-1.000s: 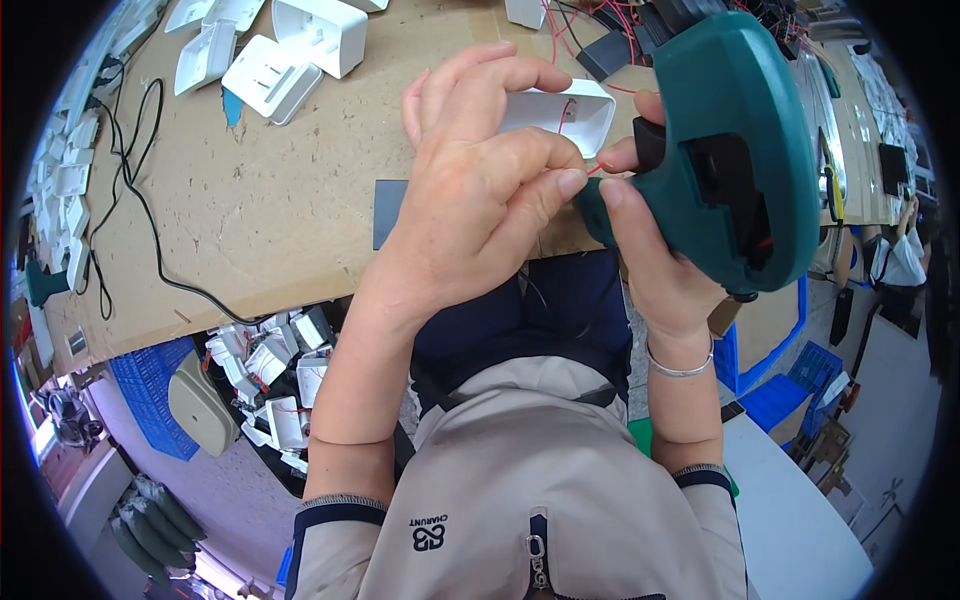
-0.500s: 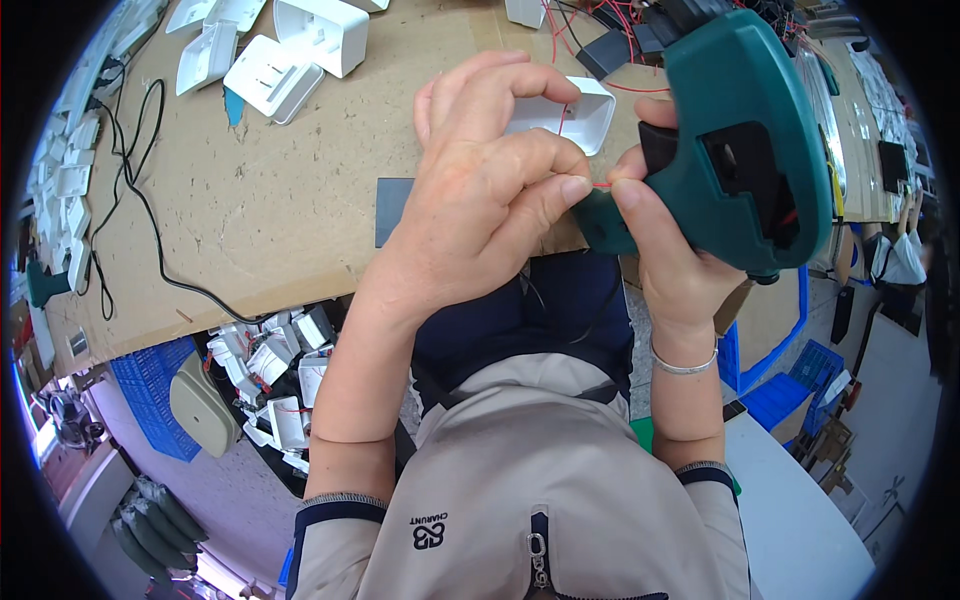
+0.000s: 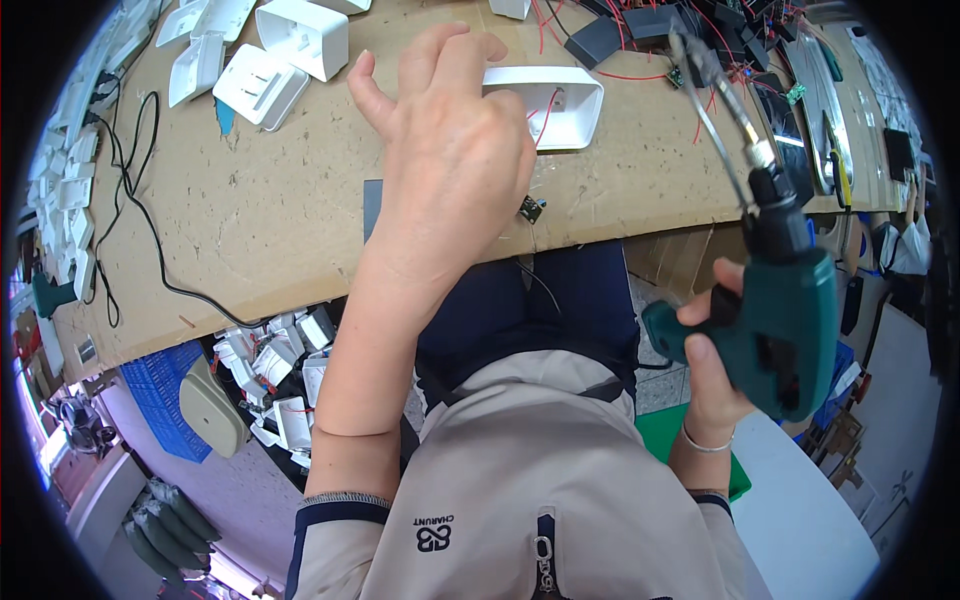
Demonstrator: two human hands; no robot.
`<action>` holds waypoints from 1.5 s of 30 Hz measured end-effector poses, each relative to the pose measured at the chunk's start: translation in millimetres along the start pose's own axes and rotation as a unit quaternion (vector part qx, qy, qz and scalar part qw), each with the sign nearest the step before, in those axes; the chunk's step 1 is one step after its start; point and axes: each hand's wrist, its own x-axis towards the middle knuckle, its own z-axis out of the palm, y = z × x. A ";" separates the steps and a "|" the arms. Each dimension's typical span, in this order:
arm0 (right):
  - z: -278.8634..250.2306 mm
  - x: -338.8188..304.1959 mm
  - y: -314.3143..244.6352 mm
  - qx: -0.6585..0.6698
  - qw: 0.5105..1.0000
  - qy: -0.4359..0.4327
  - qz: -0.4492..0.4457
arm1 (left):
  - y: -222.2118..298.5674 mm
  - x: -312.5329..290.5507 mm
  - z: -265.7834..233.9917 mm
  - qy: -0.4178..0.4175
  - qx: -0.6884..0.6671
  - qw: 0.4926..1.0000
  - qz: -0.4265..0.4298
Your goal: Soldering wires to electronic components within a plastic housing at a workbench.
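Note:
My left hand (image 3: 445, 155) is bent over the left end of a white plastic housing (image 3: 568, 130), with the thumb side inside its opening and a finger beyond the rim; the fingertips are partly hidden. One finger sticks out to the left. From inside the housing a thin red wire (image 3: 545, 118) runs toward the hand. A small circuit board (image 3: 531, 208) shows just below it, near the table edge. At the right, my right hand (image 3: 715, 345) grips the handle of a green soldering gun (image 3: 790, 300), whose metal tip points up and left over the table.
White housing parts (image 3: 262, 85) stand at the table's far left. A black cable (image 3: 150, 220) curls along the left side. Black boxes and red wires (image 3: 640, 25) crowd the far right. Finished-looking white pieces (image 3: 290, 420) fill a container beneath the table's left edge.
My right hand has pulled the soldering gun down and right, away from my left hand. My left hand has let go of the red wire end and turned over beside the housing. The circuit board has come into view.

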 end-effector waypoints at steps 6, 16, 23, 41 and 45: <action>-22.8 -20.4 10.9 0.016 0.997 -0.077 0.016 | 2.9 2.7 4.1 -0.014 0.026 1.000 -0.001; -28.3 -32.0 17.9 -0.067 0.991 -0.114 0.030 | 8.0 7.7 8.8 -0.033 0.032 0.999 0.002; -22.3 -27.6 17.7 -0.095 0.986 -0.131 0.028 | 11.3 9.4 10.4 -0.020 0.040 0.999 -0.007; -3.2 -7.8 7.1 -0.030 0.993 -0.102 0.046 | 13.9 10.8 9.6 -0.033 0.052 0.998 -0.008; -2.0 -4.4 3.9 -0.065 0.992 -0.101 0.041 | 15.3 11.5 7.8 -0.045 0.061 0.997 -0.010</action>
